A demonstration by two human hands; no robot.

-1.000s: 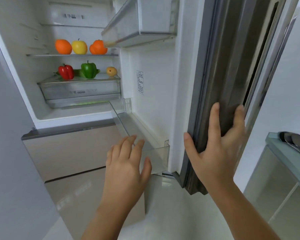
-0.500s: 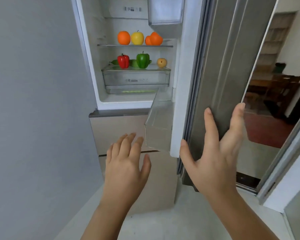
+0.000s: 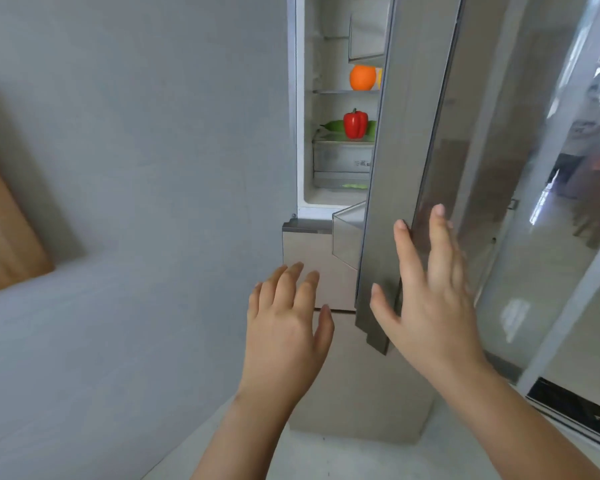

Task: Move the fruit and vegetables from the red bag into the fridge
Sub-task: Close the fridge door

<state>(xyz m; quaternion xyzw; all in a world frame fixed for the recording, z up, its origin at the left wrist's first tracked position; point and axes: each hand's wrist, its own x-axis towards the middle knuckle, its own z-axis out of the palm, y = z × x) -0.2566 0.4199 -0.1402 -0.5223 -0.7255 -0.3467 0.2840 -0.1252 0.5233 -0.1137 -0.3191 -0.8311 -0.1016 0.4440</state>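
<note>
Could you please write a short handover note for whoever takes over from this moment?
Left hand: open, holding nothing, in front of the lower drawer.
Right hand: open, flat against the fridge door, which stands ajar.
Inside: orange on the upper shelf, red pepper on the shelf below; the door hides the rest.
Red bag: not in view, contents unknown.
Left: check the bag, then shut the door.

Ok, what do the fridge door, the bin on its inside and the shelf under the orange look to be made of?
The fridge door: brushed metal or a metal-look skin, grey with soft sheen and blurred reflections. The door bin: clear plastic, see-through with moulded edges. The shelf: probably glass, a thin pane with a pale front edge, though it could be plastic.
</note>
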